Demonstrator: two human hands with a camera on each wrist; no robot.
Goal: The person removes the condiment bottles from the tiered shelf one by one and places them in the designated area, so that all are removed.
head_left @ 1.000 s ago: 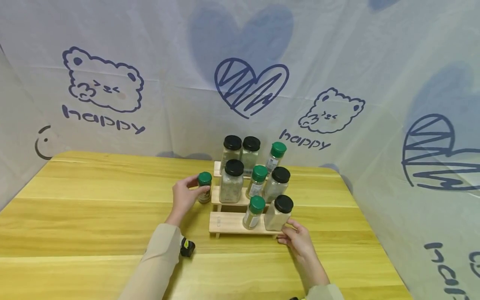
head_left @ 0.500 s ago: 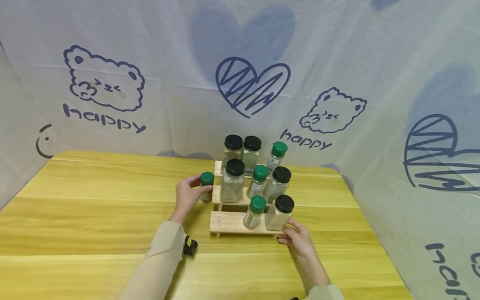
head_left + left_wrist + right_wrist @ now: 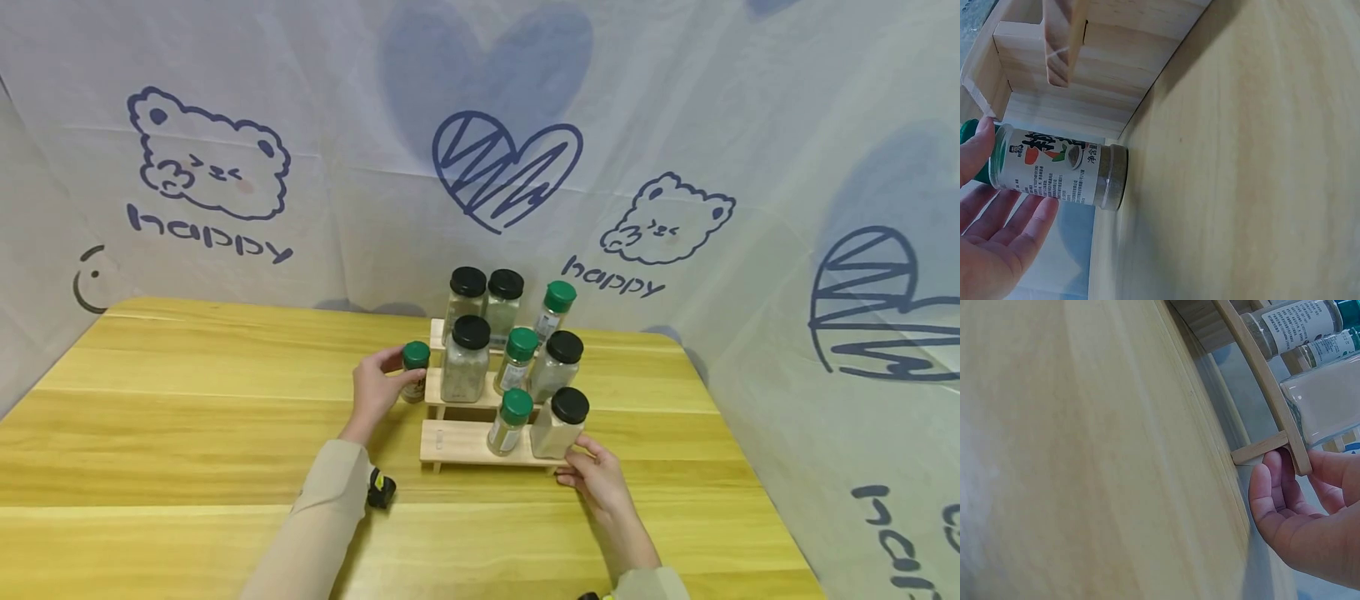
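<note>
"What's the left hand (image 3: 375, 390) doing?"
"Its grip is pinching an upright green-capped seasoning bottle (image 3: 1047, 164) at nine o'clock of the wooden rack (image 3: 489, 403)."
"And the right hand (image 3: 602, 479)?"
"Its grip is holding the front shelf (image 3: 459, 446) at four o'clock."

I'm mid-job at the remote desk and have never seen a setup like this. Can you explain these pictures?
There is no machine here: you see a person's bare hands. The wide view comes from a camera worn on the head, looking forward and down. The other two come from cameras on the wrists, so the table looks turned sideways.

On the table stands a three-tier wooden rack bearing five black-capped jars and three green-capped jars.

The left hand holds another small jar with a green cap, beside the rack's left side. The right hand grips the right end of the lowest tier.
</note>
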